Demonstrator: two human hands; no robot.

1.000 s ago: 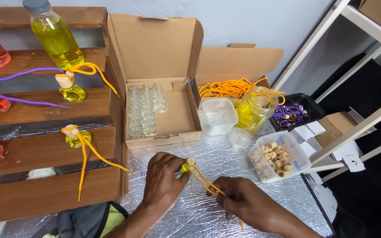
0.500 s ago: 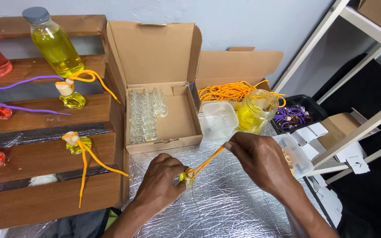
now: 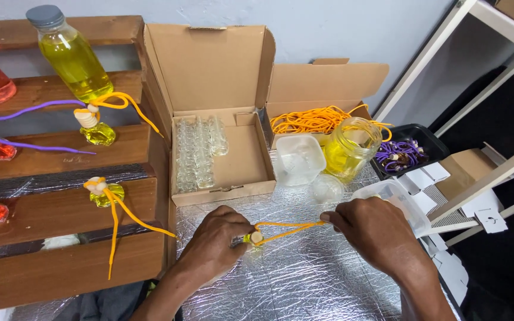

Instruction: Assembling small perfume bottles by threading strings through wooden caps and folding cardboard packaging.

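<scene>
The left hand (image 3: 212,241) is closed around a small bottle (image 3: 253,240) with a pale stopper, holding it low over the front middle of the bench (image 3: 304,285). The right hand (image 3: 376,229) pinches the far end of an orange cord (image 3: 287,229), fingers together on it; the cord runs taut as a narrow loop from the bottle's neck to that hand.

Open room lies in front of and between the hands, where the bench's silver quilted foil is bare down to its front edge. Behind the hands, just beside the right one, stand a clear tub (image 3: 397,199), a round clear lid (image 3: 327,189), a square clear container (image 3: 300,159) and a glass jar (image 3: 350,148) of yellow liquid. At the bench's back edge an open cardboard box (image 3: 233,160) holds rows of empty glass bottles; a second box (image 3: 322,113) holds orange cords. A black tray (image 3: 408,151) of purple cords sits at the back right corner.

Along the left edge rises a stepped wooden rack (image 3: 60,208) carrying filled yellow and red bottles with cords. A white shelf frame (image 3: 483,172) bounds the right edge.
</scene>
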